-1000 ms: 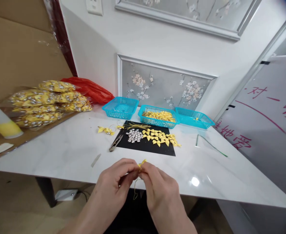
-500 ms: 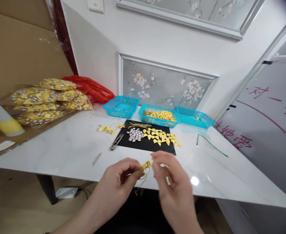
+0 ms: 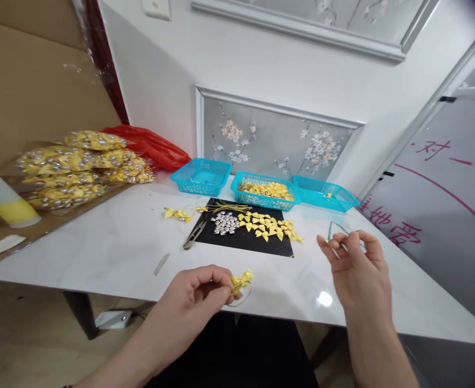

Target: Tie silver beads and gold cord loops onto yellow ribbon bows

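My left hand (image 3: 202, 293) is closed in a pinch on a small yellow ribbon bow (image 3: 242, 280) just above the table's front edge. A thin cord loop (image 3: 245, 302) hangs from that bow. Off to the right, my right hand (image 3: 358, 264) is raised with its fingers curled together; whatever they may hold is too small to make out. Beyond the hands, a black mat (image 3: 241, 245) carries a cluster of silver beads (image 3: 225, 223), rows of yellow bows (image 3: 269, 226) and a bundle of cords (image 3: 231, 206). Thread snips (image 3: 194, 235) lie at the mat's left edge.
Blue baskets stand along the wall: a left one (image 3: 200, 188), a middle one (image 3: 243, 200) filled with yellow bows, and a right one (image 3: 342, 205). Bagged yellow pieces (image 3: 59, 161) are piled at left beside a red plastic bag (image 3: 152, 145). A green strip (image 3: 331, 229) lies behind my right hand.
My right hand has moved away from the bow, out to the right and slightly up. My left hand stays nearly in place, still pinching the bow.
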`<state>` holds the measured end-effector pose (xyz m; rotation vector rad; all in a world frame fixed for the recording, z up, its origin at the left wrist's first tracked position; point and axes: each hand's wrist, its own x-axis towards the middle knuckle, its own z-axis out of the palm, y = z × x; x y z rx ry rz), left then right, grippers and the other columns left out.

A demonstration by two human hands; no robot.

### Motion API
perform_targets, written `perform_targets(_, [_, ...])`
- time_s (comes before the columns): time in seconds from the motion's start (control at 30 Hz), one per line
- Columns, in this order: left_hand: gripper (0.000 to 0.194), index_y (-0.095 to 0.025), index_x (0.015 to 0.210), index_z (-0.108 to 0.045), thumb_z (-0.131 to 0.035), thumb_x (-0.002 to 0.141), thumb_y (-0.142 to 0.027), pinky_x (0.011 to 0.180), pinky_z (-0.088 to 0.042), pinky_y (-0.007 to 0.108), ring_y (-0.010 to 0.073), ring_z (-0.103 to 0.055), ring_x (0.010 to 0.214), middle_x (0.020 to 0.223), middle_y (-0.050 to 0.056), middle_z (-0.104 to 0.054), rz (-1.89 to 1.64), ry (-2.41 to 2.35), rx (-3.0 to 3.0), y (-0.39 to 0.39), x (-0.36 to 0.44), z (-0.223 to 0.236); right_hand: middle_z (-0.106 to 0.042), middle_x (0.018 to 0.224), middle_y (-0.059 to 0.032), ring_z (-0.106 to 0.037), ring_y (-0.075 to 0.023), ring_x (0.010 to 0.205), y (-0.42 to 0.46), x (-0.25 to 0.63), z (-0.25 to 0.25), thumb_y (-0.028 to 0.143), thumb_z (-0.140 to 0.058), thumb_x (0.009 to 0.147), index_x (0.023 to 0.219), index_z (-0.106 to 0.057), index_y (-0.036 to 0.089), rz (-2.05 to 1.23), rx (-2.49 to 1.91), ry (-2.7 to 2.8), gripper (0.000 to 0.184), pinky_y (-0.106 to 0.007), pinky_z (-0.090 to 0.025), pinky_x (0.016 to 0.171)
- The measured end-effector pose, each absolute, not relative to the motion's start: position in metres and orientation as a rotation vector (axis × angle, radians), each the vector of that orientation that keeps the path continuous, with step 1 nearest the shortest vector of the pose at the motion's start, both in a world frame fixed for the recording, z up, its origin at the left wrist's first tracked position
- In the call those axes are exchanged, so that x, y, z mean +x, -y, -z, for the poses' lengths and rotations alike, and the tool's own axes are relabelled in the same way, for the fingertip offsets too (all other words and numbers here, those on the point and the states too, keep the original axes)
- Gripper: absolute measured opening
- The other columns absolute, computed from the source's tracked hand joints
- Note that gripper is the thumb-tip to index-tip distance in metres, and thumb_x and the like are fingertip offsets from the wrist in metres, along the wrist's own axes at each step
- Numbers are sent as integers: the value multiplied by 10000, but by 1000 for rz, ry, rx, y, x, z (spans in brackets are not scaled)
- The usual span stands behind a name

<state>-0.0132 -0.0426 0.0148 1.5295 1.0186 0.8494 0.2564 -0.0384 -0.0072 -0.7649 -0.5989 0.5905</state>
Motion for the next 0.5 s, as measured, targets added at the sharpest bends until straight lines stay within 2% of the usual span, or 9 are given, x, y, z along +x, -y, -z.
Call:
perform_targets(0.13, [166, -199, 688, -635, -617, 836, -273, 708, -430, 279, 176, -574, 747, 769, 2, -645, -827, -988, 1525, 44, -13, -16, -676, 703, 61, -621, -91, 637, 38, 282, 6, 344, -837, 732, 869, -567, 229, -340, -806, 581, 323, -464, -603, 918])
perform_targets(0.27, [151, -202, 700, -620, -601, 836, -262, 697, -419, 286, 181, -573, 744, 769, 4, -645, -812, -998, 1562, 43, -14, -14, -666, 667, 55, -649, -125, 637, 40, 300, -1, 280, -830, 695, 844, -574, 224, -45, -837, 544, 301, -492, -597, 923])
perform_targets(0.37, [145, -204, 701, -618, -604, 833, -263, 676, -409, 288, 183, -570, 731, 756, 6, -649, -793, -1038, 1576, 42, -16, -13, -650, 660, 51, -661, -159, 631, 45, 313, -7, 236, -794, 691, 838, -588, 231, 183, -845, 501, 253, -497, -616, 860])
perform_targets(0.5, [176, -203, 703, -647, -615, 847, -298, 703, -439, 280, 182, -604, 744, 762, 8, -679, -792, -1018, 1533, 44, -19, -16, -629, 656, 8, -657, -188, 595, 51, 326, -9, 200, -737, 728, 721, -600, 223, 326, -930, 465, 140, -495, -619, 770])
